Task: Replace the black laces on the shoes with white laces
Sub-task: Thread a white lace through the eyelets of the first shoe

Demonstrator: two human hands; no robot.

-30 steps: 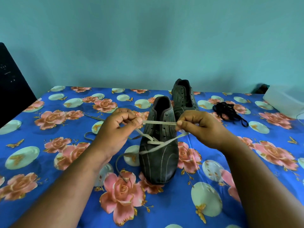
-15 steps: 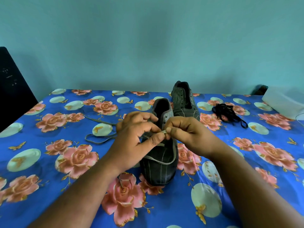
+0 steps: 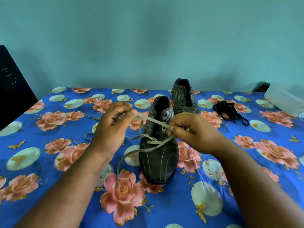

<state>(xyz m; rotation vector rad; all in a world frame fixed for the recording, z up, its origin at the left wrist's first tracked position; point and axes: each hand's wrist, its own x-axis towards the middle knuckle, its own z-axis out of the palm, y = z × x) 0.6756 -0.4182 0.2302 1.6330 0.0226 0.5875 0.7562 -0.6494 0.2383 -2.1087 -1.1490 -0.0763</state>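
Hands apart again after meeting over shoe 0.5 s ago; lace span now taut between them.
Left hand (image 3: pixel 113 127) pinches white lace (image 3: pixel 152 120) at thumb and forefinger; right hand (image 3: pixel 189 129) pinches other part of same span beside eyelets.
Judgement: lace being pulled through, lower eyelets done, upper ones open.
Near shoe (image 3: pixel 158 155): dark, striped, toe toward camera, centre of cloth (image 3: pixel 213 203). Loose lace tail trails left.
Far shoe (image 3: pixel 183 97) unlaced behind. Black laces (image 3: pixel 228 109) heaped right, well apart.

Blue floral tablecloth (image 3: pixel 54 191) covers the table. Black panel (image 3: pixel 11 89) at left edge — white box (image 3: pixel 286 99) far right, near the teal wall (image 3: pixel 148 38).
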